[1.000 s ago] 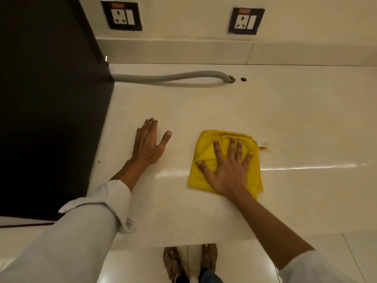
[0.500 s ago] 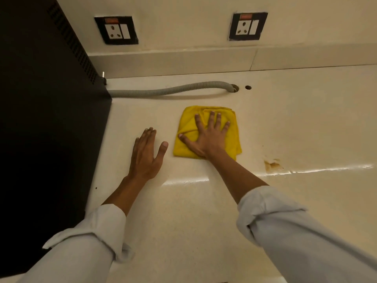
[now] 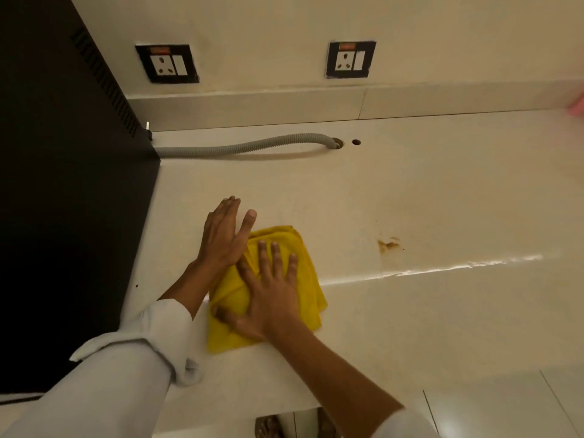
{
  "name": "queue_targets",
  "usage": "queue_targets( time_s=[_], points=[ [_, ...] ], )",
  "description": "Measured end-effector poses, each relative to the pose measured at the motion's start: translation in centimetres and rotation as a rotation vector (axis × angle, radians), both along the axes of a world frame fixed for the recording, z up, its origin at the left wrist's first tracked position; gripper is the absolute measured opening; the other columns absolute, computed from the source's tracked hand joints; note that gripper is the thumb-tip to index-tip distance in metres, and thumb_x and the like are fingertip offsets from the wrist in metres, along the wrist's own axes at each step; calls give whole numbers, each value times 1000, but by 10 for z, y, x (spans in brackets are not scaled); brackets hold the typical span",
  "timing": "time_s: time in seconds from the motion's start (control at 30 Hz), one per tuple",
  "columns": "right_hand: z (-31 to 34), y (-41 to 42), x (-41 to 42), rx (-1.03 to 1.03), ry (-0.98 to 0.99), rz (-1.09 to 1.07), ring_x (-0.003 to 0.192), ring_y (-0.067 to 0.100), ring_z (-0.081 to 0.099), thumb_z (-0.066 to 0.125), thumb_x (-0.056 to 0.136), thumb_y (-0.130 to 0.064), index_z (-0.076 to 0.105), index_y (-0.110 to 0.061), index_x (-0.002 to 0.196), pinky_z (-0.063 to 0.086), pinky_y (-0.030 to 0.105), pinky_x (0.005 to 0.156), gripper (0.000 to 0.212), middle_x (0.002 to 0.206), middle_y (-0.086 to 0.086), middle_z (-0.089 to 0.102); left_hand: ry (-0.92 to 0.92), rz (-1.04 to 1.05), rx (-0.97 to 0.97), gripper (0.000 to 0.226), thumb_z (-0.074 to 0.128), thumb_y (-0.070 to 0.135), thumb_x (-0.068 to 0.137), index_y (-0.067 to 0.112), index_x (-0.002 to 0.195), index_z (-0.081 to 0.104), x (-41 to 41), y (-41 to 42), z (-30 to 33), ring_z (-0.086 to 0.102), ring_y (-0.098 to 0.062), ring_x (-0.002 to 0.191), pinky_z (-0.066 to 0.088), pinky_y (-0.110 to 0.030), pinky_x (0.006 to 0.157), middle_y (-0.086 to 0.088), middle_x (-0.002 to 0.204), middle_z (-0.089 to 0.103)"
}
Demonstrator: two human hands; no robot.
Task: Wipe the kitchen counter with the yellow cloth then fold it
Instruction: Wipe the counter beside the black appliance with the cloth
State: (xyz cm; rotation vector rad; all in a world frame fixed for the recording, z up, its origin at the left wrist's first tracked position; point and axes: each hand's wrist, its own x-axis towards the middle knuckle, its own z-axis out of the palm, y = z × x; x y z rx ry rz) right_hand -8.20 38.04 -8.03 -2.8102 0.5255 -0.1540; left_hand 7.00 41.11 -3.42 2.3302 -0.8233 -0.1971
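A bunched yellow cloth (image 3: 305, 273) lies on the cream kitchen counter (image 3: 410, 197), near its front edge. My right hand (image 3: 268, 295) presses flat on the cloth with fingers spread and covers its middle. My left hand (image 3: 224, 235) rests flat on the counter just left of the cloth, fingers together, its thumb and palm edge overlapping the cloth's upper left corner. A brown stain (image 3: 388, 245) marks the counter to the right of the cloth.
A tall black appliance (image 3: 63, 184) fills the left side. Its grey corrugated hose (image 3: 246, 147) runs along the back into a hole in the counter. Two wall sockets (image 3: 350, 60) sit above the backsplash. Something pink (image 3: 576, 105) shows at the far right edge.
My right hand has dragged the cloth from the back near the hose toward the front edge, up against my left hand. The left hand stayed in place.
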Motion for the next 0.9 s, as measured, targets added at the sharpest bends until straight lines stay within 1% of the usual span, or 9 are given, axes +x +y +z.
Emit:
queue_targets(
  time_s=[0.1,0.23,0.37,0.5,0.6,0.7,0.9],
  points=[
    [-3,1,-50,-28,-19,-35,154,33,-16,29,72,-96,15,-39,158,-6,68,119,104,170,8,-2,23,-14,24,77,21,62,89,13,148,29,-12,-12,-5,17,-19,148,7,-43,122,-7,159,27],
    [-2,-21,-104,-48,6,-140,155,32,-13,27,71,-99,12,-39,159,-2,68,119,107,170,6,-2,32,-74,35,77,21,61,90,11,148,29,-36,-39,-11,16,-20,149,5,-43,122,-9,159,26],
    [1,-52,-135,-64,37,-252,156,34,-8,25,70,-100,13,-39,159,2,70,118,108,170,7,1,19,-128,46,76,19,61,91,11,148,27,-53,-66,-14,14,-21,149,5,-44,122,-9,159,24],
    [0,-92,-156,-95,48,-364,156,36,-3,27,70,-100,19,-38,158,2,72,117,108,169,9,7,-14,-158,45,78,18,61,90,9,148,28,-60,-93,-14,13,-21,149,5,-47,122,-10,159,24],
    [1,-128,-163,-112,72,-455,155,39,-3,26,68,-101,19,-40,157,-1,75,115,108,169,10,7,-33,-140,43,79,18,61,89,8,147,29,-60,-113,-12,12,-21,149,5,-48,122,-11,159,24],
    [3,-167,-158,-103,94,-513,154,41,-8,23,68,-102,15,-42,157,-4,76,113,108,169,11,4,-47,-119,41,78,19,60,90,7,146,31,-57,-130,-11,12,-22,149,5,-49,121,-12,158,25],
    [4,-241,-119,-87,98,-479,154,41,-10,20,66,-102,16,-42,157,-4,78,111,110,169,12,3,-66,-54,46,77,19,59,90,7,146,30,-46,-155,-14,12,-22,150,7,-48,122,-12,158,25]
  ],
)
